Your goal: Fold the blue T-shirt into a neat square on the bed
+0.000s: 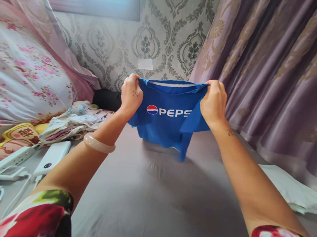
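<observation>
A blue T-shirt point(163, 130) with a round red, white and blue logo and white "PEPS" lettering hangs in front of me, its neck opening at the top. My left hand point(132, 95) is closed on the shirt's left shoulder. On the opposite shoulder, my right hand point(213, 101) grips the cloth in the same way. The fabric is stretched between both hands, and its lower edge hangs just over the grey sheet point(149, 204); whether it touches is unclear. Folds near my right hand cover the end of the lettering.
Left of me lie a white power strip point(2, 170) with plugs and cables, a white power bank point(54, 156), a yellow cartoon cushion point(8, 142) and crumpled clothes point(73, 121). White folded cloths point(293, 187) lie at right. Purple curtains point(277, 70) hang behind them.
</observation>
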### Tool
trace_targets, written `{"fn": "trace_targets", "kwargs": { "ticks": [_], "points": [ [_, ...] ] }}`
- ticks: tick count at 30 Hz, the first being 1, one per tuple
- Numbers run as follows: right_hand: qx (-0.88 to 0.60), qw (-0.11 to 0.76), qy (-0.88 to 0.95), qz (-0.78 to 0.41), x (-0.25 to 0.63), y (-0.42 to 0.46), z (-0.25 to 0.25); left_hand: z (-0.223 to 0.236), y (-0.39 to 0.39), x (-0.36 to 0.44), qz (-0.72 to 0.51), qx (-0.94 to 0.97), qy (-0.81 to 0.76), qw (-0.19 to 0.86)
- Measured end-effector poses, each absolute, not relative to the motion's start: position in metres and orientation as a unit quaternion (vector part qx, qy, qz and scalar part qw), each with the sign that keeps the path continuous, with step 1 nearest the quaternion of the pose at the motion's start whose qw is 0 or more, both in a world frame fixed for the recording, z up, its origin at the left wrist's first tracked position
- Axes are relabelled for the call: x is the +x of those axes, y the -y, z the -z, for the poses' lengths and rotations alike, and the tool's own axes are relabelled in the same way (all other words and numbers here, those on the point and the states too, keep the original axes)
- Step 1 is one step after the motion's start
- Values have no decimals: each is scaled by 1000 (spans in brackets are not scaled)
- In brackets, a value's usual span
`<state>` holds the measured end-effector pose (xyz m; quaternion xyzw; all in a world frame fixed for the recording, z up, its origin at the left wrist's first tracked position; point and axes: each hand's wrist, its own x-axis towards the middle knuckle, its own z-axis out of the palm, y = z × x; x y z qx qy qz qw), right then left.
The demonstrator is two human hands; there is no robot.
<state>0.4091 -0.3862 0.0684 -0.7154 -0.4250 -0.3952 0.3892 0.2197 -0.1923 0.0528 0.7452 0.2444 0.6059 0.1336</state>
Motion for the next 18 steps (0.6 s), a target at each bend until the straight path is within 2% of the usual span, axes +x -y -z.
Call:
{"fn": "trace_targets", "kwargs": {
  "ticks": [6, 12, 14, 18],
  "points": [
    [-701, 353, 464, 411, 387, 438, -73, -55, 244, 167, -615, 761, -208, 7],
    [-687, 316, 494, 428, 347, 502, -95, -74, 276, 98, -606, 751, -202, -168],
    [-696, 310, 487, 427, 335, 515, -107, -87, 284, 82, -598, 752, -220, -168],
    [-702, 314, 501, 396, 337, 516, -126, -111, 282, 79, -562, 785, -247, -80]
  ]
}}
